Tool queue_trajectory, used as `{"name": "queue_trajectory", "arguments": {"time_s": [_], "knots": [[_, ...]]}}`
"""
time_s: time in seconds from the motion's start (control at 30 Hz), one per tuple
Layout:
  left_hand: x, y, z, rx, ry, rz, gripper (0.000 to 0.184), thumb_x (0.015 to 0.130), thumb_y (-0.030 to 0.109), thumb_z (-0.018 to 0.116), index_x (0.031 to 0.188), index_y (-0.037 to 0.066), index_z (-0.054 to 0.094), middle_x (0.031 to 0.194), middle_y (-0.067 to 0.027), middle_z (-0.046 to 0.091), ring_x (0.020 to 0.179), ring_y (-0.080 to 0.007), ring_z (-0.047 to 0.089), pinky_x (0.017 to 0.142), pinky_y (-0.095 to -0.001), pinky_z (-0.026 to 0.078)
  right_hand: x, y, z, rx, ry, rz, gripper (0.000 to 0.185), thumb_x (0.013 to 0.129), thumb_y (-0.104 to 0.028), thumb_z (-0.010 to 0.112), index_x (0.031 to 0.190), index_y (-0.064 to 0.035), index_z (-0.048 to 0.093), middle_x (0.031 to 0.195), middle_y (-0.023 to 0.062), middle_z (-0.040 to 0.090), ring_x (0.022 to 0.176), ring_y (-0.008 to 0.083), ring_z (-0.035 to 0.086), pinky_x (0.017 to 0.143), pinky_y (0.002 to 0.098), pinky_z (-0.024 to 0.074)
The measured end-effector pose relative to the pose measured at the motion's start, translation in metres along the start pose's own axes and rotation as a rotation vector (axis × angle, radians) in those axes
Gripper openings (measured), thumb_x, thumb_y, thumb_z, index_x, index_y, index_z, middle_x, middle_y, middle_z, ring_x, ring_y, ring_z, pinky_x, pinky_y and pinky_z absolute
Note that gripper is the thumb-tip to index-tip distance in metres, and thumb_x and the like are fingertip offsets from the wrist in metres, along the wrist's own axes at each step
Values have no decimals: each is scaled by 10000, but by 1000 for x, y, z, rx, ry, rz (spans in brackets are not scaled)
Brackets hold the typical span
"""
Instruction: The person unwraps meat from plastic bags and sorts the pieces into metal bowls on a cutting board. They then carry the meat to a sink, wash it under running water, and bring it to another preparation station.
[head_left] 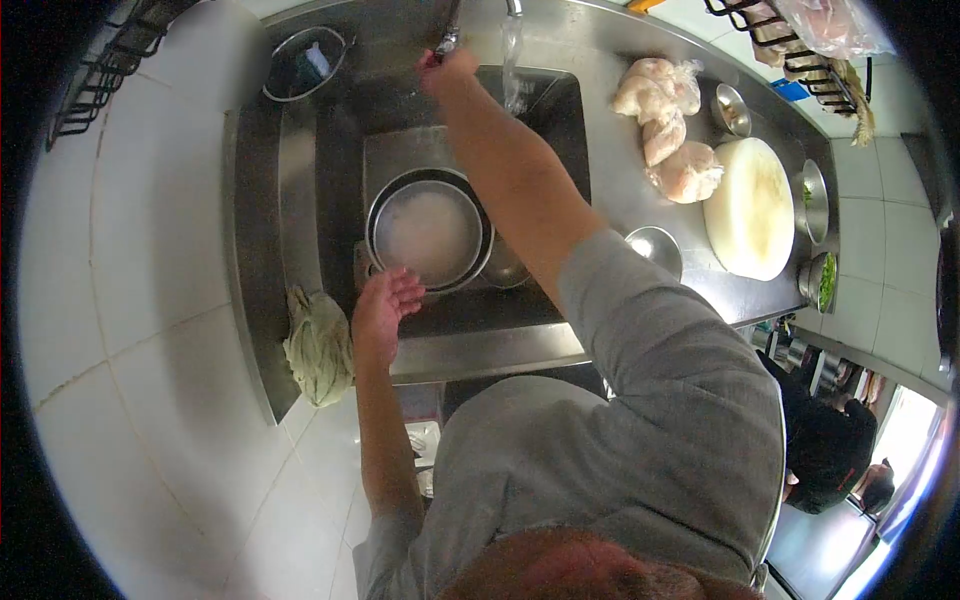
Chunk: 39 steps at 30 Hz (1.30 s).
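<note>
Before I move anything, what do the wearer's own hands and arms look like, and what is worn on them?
The left hand and right hand are bare, without gloves, and I see no watch or bracelet. A plain grey right sleeve ends near the elbow, as does its match on the left. Rings are too small to rule out.

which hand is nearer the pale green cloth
Left. Your left hand is close beside the pale green cloth, to its right; your right hand is across the sink, at its far edge.
</note>
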<state>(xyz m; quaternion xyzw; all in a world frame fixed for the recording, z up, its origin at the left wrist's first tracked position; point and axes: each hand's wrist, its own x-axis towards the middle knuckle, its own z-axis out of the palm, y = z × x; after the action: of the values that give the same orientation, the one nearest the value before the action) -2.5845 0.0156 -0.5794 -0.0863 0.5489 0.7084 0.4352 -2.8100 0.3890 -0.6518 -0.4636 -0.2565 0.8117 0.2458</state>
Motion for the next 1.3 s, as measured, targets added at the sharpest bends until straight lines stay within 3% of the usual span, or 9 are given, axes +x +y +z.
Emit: {"name": "queue_trajectory", "arguments": {"time_s": [0.23, 0.33, 0.4, 0.47, 0.53, 0.63, 0.87, 1.1, 1.3], "knots": [[-29, -29, -18, 134, -76, 94, 490, 1026, 434, 468, 1278, 24, 563, 1147, -150, 677, 979, -252, 670, 833, -355, 519, -24, -20, -60, 77, -253, 397, 515, 953, -506, 527, 1219, -70, 600, 969, 159, 666, 801, 287, 657, 644, 454, 556], [-29, -12, -2, 202, -73, 159, 433, 1048, 388, 480, 1260, 23, 578, 1137, -142, 688, 962, -217, 670, 824, -338, 514, -21, -49, -141, -913, -312, -415, 496, 870, -452, 689, 1144, -40, 651, 1022, 175, 679, 879, 323, 672, 765, 467, 552], [-28, -4, 13, 333, -24, 176, 441, 1051, 392, 477, 1265, 19, 578, 1131, -140, 692, 961, -203, 669, 821, -328, 513, -86, -119, -188, -1265, -28, -936, 477, 794, -386, 799, 1088, -28, 688, 1066, 188, 687, 960, 340, 676, 872, 457, 535], [-23, -9, 31, 336, -53, 196, 437, 1054, 383, 476, 1258, 11, 581, 1119, -129, 697, 937, -179, 670, 803, -307, 513, -106, -193, -241, -1445, 294, -1001, 592, 797, -419, 769, 1245, -64, 616, 1143, 191, 671, 1090, 364, 628, 939, 470, 503], [-7, -27, 50, 371, -94, 204, 426, 1051, 367, 486, 1261, 8, 577, 1113, -124, 700, 922, -170, 671, 783, -299, 515, -82, -249, -303, -1751, 637, -1413, 664, 824, -462, 725, 1332, -77, 543, 1171, 189, 662, 1111, 378, 613, 961, 492, 488], [15, -56, 123, 475, -204, 120, 400, 1034, 317, 528, 1291, 11, 560, 1131, -124, 698, 886, -163, 673, 733, -307, 533, -32, -293, -373, -1817, 394, -886, 595, 845, -516, 679, 1259, -90, 627, 1143, 175, 676, 974, 368, 686, 899, 458, 543], [33, -134, 268, 842, -332, 82, 506, 948, 282, 664, 1339, -4, 518, 1042, -111, 683, 826, -173, 668, 677, -315, 559, -32, -295, -410, -1853, -49, -939, 299, 881, -351, 632, 936, -67, 707, 897, 221, 686, 859, 398, 681, 785, 499, 536], [11, -169, 320, 803, -425, -46, 457, 910, 206, 694, 1284, -7, 539, 980, -111, 685, 821, -185, 666, 691, -341, 554, -131, -314, -449, -1368, -639, -685, 253, 906, -264, 649, 937, -12, 648, 859, 195, 666, 809, 335, 648, 786, 422, 498], [11, -137, 368, 1228, -139, 517, 491, 836, 163, 751, 1274, 32, 572, 1081, -128, 669, 941, -271, 677, 835, -393, 546, -189, -293, -514, -1317, -693, -614, 228, 891, -242, 667, 946, -21, 669, 825, 171, 679, 755, 277, 652, 744, 409, 514]]}}
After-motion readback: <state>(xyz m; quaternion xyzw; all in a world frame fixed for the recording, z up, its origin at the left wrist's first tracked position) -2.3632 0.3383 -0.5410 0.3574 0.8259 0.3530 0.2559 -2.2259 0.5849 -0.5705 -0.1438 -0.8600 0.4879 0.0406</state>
